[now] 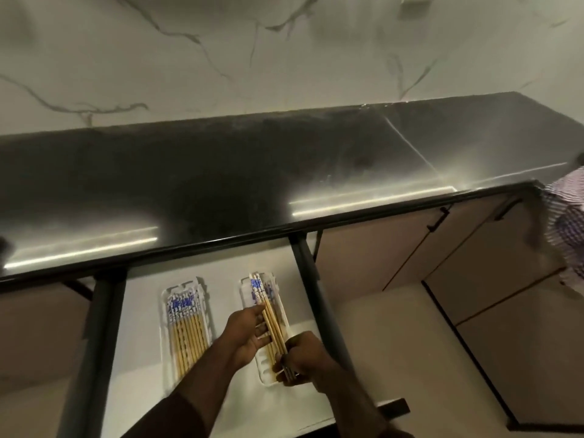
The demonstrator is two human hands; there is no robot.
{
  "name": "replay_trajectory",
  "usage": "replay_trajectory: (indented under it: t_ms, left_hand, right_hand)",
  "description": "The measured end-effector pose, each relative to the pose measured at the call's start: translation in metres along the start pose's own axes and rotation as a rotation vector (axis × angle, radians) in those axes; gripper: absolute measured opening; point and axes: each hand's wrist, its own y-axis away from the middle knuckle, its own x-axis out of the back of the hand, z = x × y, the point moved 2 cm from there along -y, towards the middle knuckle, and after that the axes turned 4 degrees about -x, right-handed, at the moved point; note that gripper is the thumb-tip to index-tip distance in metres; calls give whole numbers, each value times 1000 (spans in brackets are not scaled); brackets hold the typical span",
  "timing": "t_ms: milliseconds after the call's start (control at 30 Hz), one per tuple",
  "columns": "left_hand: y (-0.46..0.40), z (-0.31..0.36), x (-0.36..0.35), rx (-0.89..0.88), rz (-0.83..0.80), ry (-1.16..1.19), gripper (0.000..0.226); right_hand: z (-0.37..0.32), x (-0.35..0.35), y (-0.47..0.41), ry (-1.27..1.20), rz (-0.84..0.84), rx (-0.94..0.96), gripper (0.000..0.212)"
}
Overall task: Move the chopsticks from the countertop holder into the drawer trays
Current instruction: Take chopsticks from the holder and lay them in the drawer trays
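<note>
Chopsticks filled the left tray at about seven o'clock in the open drawer, lying side by side with their blue-patterned ends toward twelve. Just to its right, the left hand reached over the near edge of the right tray, its grip closed loosely on the middle of a small bundle, fingers curled under the sticks and thumb on top. The bundle ran from about five o'clock, low over the tray, up toward twelve, where its patterned ends sat at the tray's far end. The right hand, at six o'clock, pinched the plain tips of the same bundle near the tray's near corner. A few sticks seemed already to lie in the tray beneath, though the hands hid most of them. No holder showed on the dark table, which ran across the upper frame; a striped cloth hung at three o'clock.

Judging from this, the bundle was being laid down and squared. The sticks could fan or cross if one grip let go before the other, and a crossed stick would ride above the tray rim. Tips at five o'clock overhung the tray's corner slightly, so a stick might slide out onto the drawer floor.
</note>
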Motion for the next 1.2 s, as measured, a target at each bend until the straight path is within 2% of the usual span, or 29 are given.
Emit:
replay_trajectory:
  t_ms: [167, 467, 567, 700, 933, 1200]
  left_hand:
    - [-16, -10, 2, 29, 42, 4, 37]
    - [-43, -21, 3, 8, 89, -29, 32]
    - [-43, -21, 3, -8, 109, -43, 31]
    - [-42, -23, 1, -2, 102, -102, 36]
    - [-48, -34, -3, 27, 64, -143, 39]
    - [-54, -36, -4, 45, 67, -91, 43]
  right_hand:
    - [2, -8, -24, 5, 57, -3, 24]
    - [0, -25, -55, 0, 97, 3, 14]
    - [1, -33, -63, 23, 82, 10, 17]
    - [1, -41, -72, 175, 88, 7, 31]
    - [5, -51, -83, 407, 131, 32, 41]
    - [12, -54, -88, 441, 205, 118, 40]
